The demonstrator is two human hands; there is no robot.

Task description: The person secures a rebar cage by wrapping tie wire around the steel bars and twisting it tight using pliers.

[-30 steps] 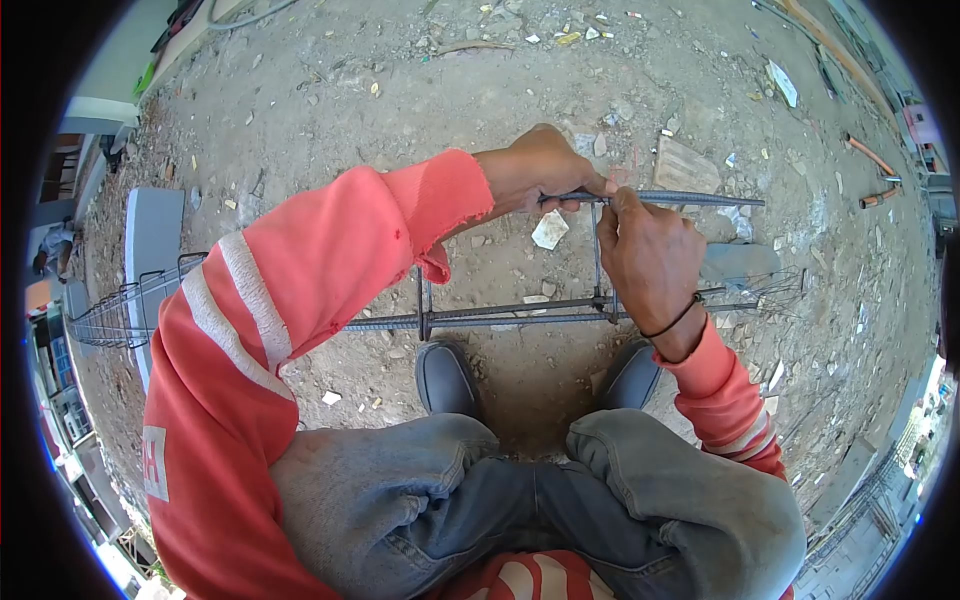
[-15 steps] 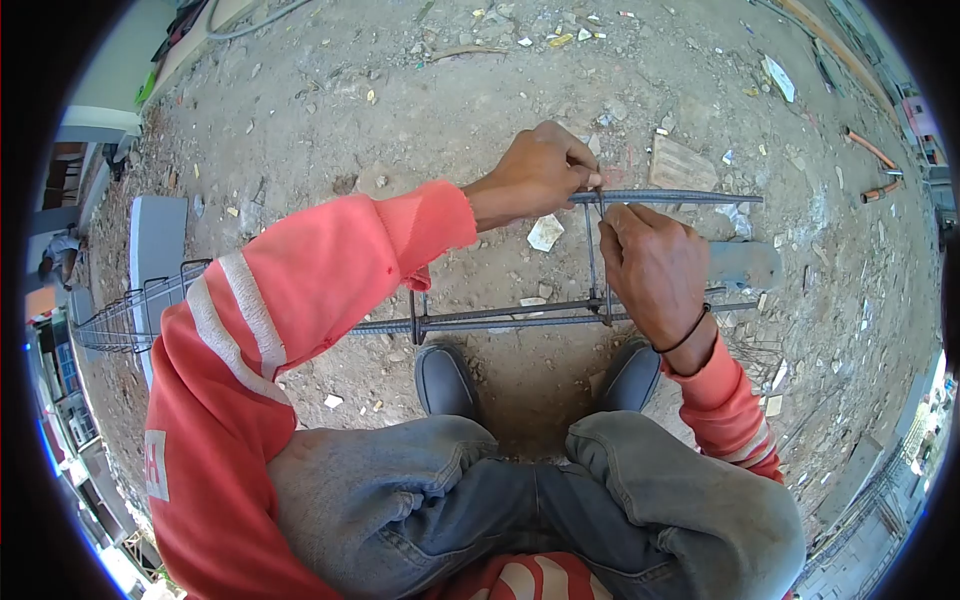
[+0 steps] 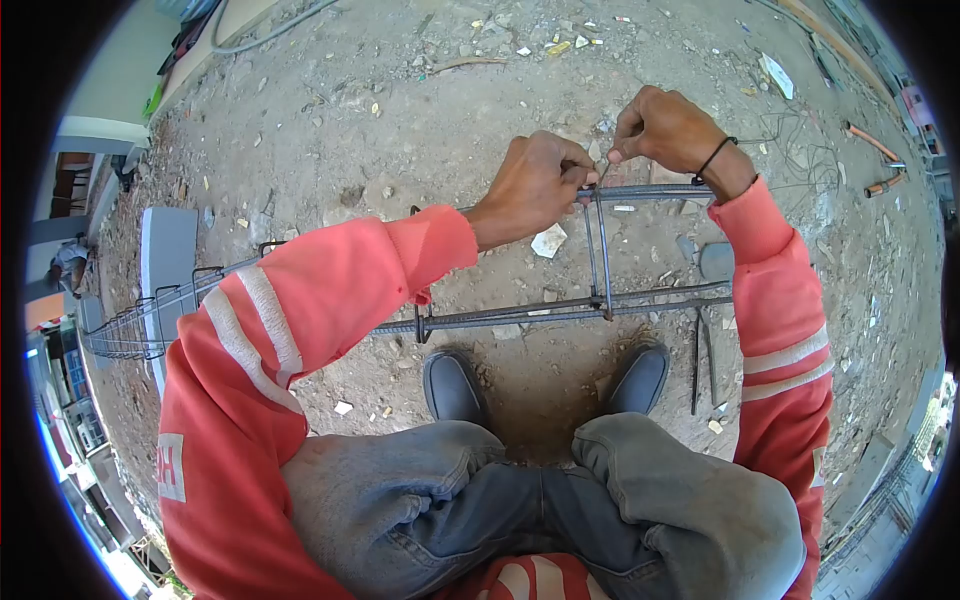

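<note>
My left grip (image 3: 540,176) is pinched closed at a short, thin dark wire (image 3: 604,172), and my right grip (image 3: 678,130), just beyond it to the right, pinches the same wire between thumb and finger. The wire sits at the joint just under my fingertips, where a long ribbed grey steel bar (image 3: 650,191) meets a narrow rectangular stirrup of dark steel rod (image 3: 604,252). From there the stirrup runs toward me to a pair of lower ribbed steel bars (image 3: 490,319), well apart from my grip. Just below my left grip lies a white angular fragment (image 3: 548,241) on the grey-brown dirt ground (image 3: 420,130). Right of my right grip, loose loops of thin wire (image 3: 800,160) lie on the ground. Nearer me, two slim dark tool handles (image 3: 696,365) point back beside my dark grey boots (image 3: 456,386).
</note>
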